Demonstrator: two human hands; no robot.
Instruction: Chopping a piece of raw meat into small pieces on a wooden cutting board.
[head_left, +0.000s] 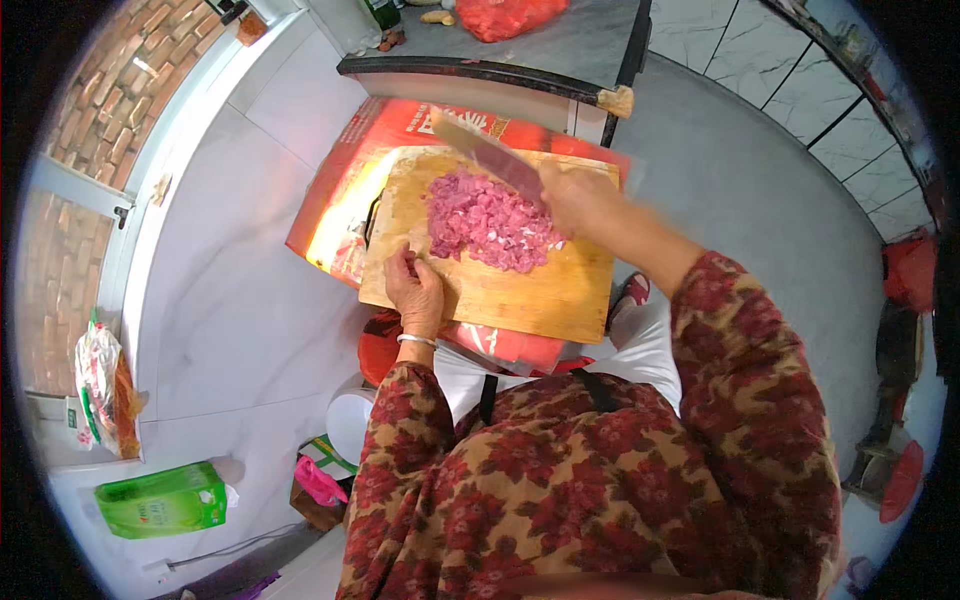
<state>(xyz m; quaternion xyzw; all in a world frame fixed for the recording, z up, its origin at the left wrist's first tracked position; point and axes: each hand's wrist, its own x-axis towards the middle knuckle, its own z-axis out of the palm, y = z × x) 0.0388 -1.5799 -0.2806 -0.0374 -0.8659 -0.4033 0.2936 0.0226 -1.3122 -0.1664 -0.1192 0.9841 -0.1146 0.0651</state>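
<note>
Chopped raw meat (487, 221) lies in a pile on a wooden cutting board (547, 300). My right hand (581, 199) is closed around the handle of a kitchen knife (499, 159), at the right side of the pile. The blade is blurred and slants up to the left over the far edge of the meat; whether it touches the meat I cannot tell. At the board's near left part rests my left hand (414, 289), its fingers curled, with nothing visible in them.
Under the board lies a red printed sheet or bag (330, 202). Beyond it stands a grey-topped counter (555, 56) with a dark edge, bearing a red plastic bag (510, 16). A tiled wall (240, 247) is at left, and a white round container (350, 424) stands near my left sleeve.
</note>
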